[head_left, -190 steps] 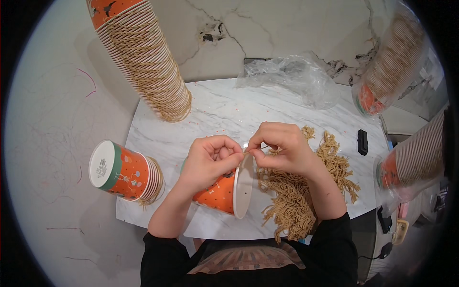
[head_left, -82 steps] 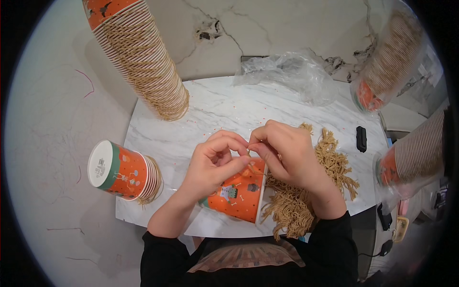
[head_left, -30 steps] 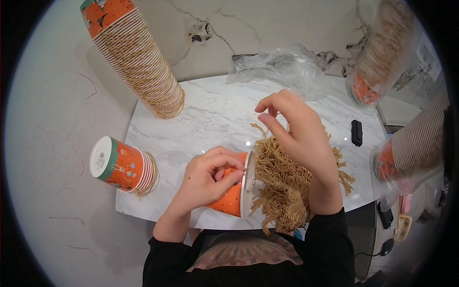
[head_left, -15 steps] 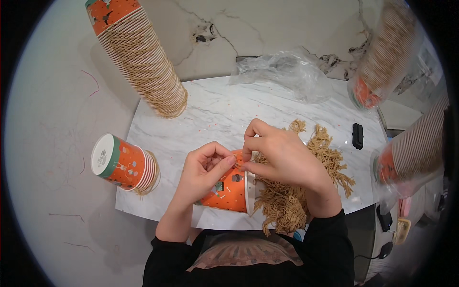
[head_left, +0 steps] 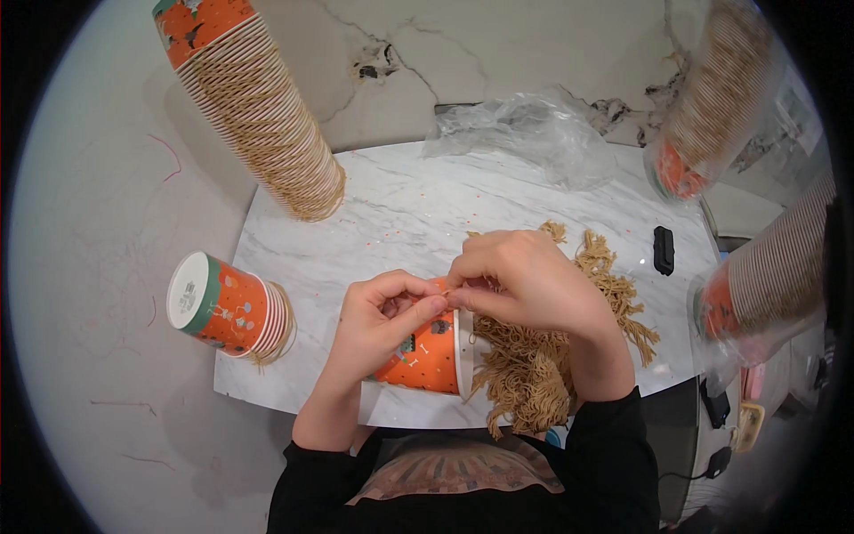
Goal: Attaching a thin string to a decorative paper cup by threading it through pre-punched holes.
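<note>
An orange patterned paper cup [head_left: 422, 360] lies on its side in front of me, its white rim facing right. Over its upper wall my left hand [head_left: 382, 311] is closed, thumb and index fingertip pinched together. My right hand [head_left: 511, 276] meets it there in a pinch of its own, fingertips almost touching the left thumb. What is pinched is too small and hidden to make out. Beneath the right hand and wrist spreads a heap of tan cords [head_left: 534, 374], some strands reaching up to the cup's rim.
A tall stack of cups with cords [head_left: 267, 125] leans at the far left; a short cup stack [head_left: 231, 307] lies nearer. Crumpled clear plastic [head_left: 534, 142] sits at the table's back. Right are a small black object [head_left: 664, 250] and bagged cup stacks [head_left: 712, 116].
My right hand has dipped slightly, and its fingertips have come closer to the left ones. The left hand has barely moved, and the cup stays in place.
</note>
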Demonstrator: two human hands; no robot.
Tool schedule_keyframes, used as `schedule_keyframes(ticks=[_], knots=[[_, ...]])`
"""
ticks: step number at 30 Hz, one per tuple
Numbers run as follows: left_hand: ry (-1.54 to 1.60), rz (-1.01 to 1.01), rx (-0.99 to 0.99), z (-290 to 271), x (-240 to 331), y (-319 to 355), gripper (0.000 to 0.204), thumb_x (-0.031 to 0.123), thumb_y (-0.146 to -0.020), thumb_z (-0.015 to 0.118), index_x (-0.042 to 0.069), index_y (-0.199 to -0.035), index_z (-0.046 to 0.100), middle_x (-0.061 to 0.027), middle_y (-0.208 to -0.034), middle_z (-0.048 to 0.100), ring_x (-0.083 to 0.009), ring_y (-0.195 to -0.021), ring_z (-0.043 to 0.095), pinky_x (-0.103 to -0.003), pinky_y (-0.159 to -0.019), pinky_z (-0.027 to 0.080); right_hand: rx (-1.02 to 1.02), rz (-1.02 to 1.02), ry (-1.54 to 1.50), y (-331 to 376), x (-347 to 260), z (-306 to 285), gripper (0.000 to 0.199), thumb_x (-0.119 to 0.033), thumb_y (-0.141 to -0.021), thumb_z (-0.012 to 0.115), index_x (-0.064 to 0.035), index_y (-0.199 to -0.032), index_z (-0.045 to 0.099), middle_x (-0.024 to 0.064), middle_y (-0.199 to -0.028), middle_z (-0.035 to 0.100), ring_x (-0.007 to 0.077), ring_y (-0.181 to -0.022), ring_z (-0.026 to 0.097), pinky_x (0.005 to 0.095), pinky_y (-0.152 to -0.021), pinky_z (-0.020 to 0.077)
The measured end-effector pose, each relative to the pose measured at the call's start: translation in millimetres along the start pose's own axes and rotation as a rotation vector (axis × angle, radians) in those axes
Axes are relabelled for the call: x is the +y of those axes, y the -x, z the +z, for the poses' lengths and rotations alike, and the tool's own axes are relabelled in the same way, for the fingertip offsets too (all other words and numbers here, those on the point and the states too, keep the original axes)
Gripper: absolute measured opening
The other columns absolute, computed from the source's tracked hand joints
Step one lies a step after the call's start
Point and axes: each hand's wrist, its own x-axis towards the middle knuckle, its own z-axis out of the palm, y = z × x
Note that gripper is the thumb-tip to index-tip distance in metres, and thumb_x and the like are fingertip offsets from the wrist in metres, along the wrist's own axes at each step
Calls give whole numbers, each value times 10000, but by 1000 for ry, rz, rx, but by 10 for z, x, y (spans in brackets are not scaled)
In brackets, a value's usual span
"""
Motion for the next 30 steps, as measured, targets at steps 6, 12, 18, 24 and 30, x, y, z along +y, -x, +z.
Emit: schedule_keyframes(ticks=[6, 12, 18, 24, 30], knots=[[-105, -30, -11, 10, -31, 3, 86, 11, -864, 774, -22, -926, 724, 48, -666, 599, 25, -533, 398, -161, -479, 308, 142, -115, 42, 20, 41, -3, 123, -199, -855, 726, -82, -893, 719, 74, -842, 629, 282, -890, 599, 380, -885, 427], [-59, -5, 54, 97, -20, -14, 102, 7, -846, 782, -16, -935, 737, 61, -695, 571, 23, -559, 381, -172, -498, 295, 111, -103, -2, 13, 27, -22, 111, -196, -875, 719, -87, -896, 719, 29, -829, 643, 242, -846, 612, 390, -984, 396], [-219, 112, 156, 153, -5, -16, 97, -5, -821, 783, 3, -914, 757, 39, -805, 595, 16, -612, 397, -177, -526, 298, 148, -81, -88, -7, -13, -3, 83, -154, -828, 756, -109, -891, 725, 11, -804, 646, 208, -840, 635, 416, -1060, 377], [-276, 117, 116, 153, 2, -38, 86, -1, -800, 779, -2, -840, 703, 36, -776, 565, 1, -635, 407, -184, -545, 317, 246, -118, 70, -2, -46, 60, 60, -134, -814, 751, -116, -855, 710, 7, -796, 633, 203, -847, 633, 430, -1056, 379], [-322, 98, 83, 64, -12, -56, 111, 22, -769, 793, 18, -838, 706, 19, -780, 548, -25, -625, 406, -207, -553, 339, 322, -165, 87, -48, -122, 113, 68, -110, -827, 733, -112, -827, 665, 5, -798, 610, 193, -840, 616, 418, -1024, 381]])
